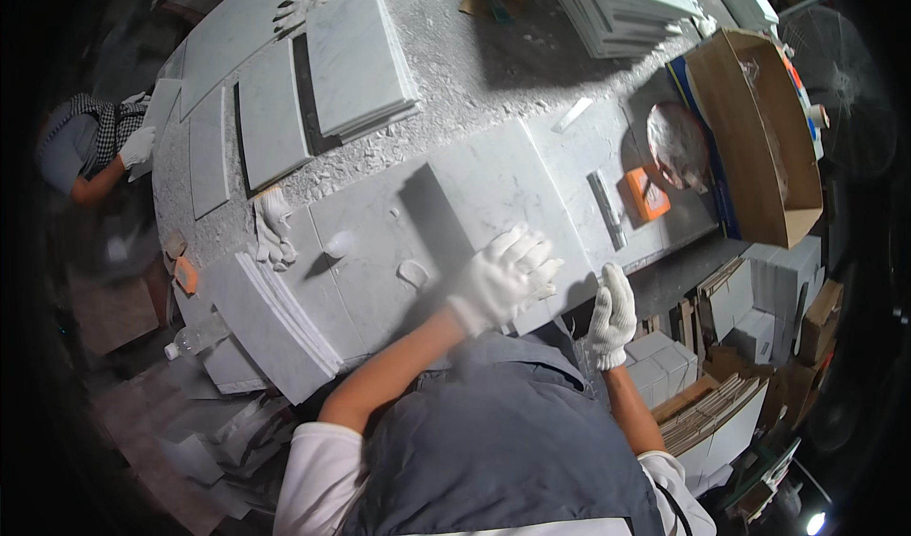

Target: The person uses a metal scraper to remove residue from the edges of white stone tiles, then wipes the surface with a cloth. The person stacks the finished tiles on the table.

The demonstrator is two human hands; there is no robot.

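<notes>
A pale grey-veined marble tile (495, 187) lies in front of me, raised above the slabs under it and casting a shadow to its left. My left hand (508, 278), in a white knit glove, is over the tile's near part, fingers stretched out and slightly blurred. Whether its palm presses on the tile I cannot tell. My right hand (612, 320), gloved alike, is just off the tile's near right corner with its fingers extended upward. I see nothing held in either hand. A small white cup-like piece (337, 245) and a flat whitish chip (413, 273) lie left of the tile.
Stacked tiles (275, 323) stand at the near left, with more stacks (361, 62) beyond on rubble. Right of the tile are a metal bar (605, 211), an orange block (647, 194), a plastic-lined round container (678, 142) and a cardboard box (754, 138). Another person's gloved hand (139, 147) touches a slab at far left.
</notes>
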